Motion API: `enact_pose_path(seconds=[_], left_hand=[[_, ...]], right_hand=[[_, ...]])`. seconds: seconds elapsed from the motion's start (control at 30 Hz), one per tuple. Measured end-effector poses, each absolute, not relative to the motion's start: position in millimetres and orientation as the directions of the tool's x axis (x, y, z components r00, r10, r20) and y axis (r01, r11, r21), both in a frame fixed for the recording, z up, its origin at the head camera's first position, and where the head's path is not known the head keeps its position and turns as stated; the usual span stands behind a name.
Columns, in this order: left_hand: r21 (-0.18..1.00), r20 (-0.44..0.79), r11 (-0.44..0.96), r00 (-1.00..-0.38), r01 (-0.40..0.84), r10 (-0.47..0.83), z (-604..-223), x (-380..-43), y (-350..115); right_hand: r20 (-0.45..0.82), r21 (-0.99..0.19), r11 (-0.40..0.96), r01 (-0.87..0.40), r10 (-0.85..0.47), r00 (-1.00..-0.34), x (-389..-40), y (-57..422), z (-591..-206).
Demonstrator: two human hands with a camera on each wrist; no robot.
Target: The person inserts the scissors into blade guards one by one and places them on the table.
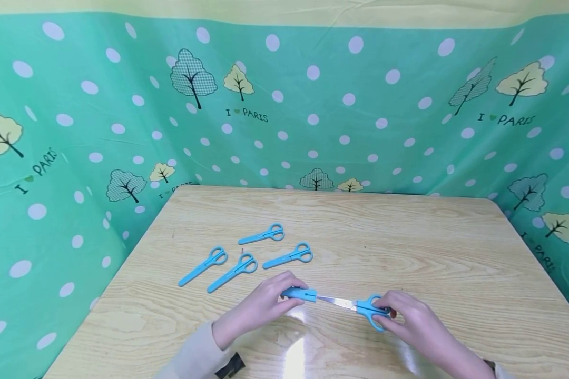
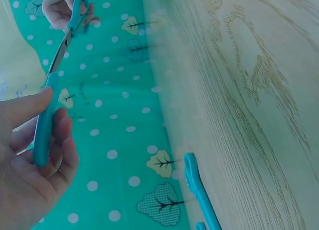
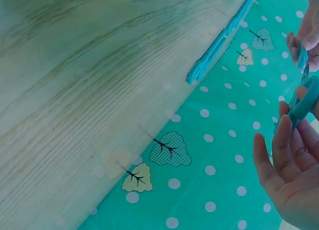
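My left hand (image 1: 270, 299) pinches a blue scissors cover (image 1: 300, 294) between thumb and fingers. The tips of the metal blades are still inside the cover's mouth, while most of their length shows bare. By its blue handle loops, my right hand (image 1: 410, 318) holds the pair of scissors (image 1: 366, 308). The left wrist view shows the cover (image 2: 46, 120) lying across the fingers, with the thumb on it. In the right wrist view, fingers and thumb are at the handle loop (image 3: 306, 98). Both hands are above the table.
Several blue scissors in covers lie on the wooden table (image 1: 431, 237) left of centre: a far pair (image 1: 263, 235), a right pair (image 1: 289, 256), a left pair (image 1: 203, 267) and a near pair (image 1: 232, 272). A green dotted curtain (image 1: 313, 137) hangs behind the table.
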State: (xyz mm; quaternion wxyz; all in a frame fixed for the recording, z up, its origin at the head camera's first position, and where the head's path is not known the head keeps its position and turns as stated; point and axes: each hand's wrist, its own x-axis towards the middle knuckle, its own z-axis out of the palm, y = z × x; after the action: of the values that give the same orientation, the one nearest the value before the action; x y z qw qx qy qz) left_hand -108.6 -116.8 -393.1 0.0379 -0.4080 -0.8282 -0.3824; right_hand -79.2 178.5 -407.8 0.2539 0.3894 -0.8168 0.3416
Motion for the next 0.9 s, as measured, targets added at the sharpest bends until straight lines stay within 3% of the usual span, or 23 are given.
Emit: enact_pose_path(seconds=[0.9], left_hand=[[0.598, 0.391, 0.351, -0.644, 0.721, 0.657, -394.2, -107.8, -113.1]], right_hand=[[0.662, -0.370, 0.478, -0.797, -0.465, -0.587, -79.1, 178.3, -406.0]])
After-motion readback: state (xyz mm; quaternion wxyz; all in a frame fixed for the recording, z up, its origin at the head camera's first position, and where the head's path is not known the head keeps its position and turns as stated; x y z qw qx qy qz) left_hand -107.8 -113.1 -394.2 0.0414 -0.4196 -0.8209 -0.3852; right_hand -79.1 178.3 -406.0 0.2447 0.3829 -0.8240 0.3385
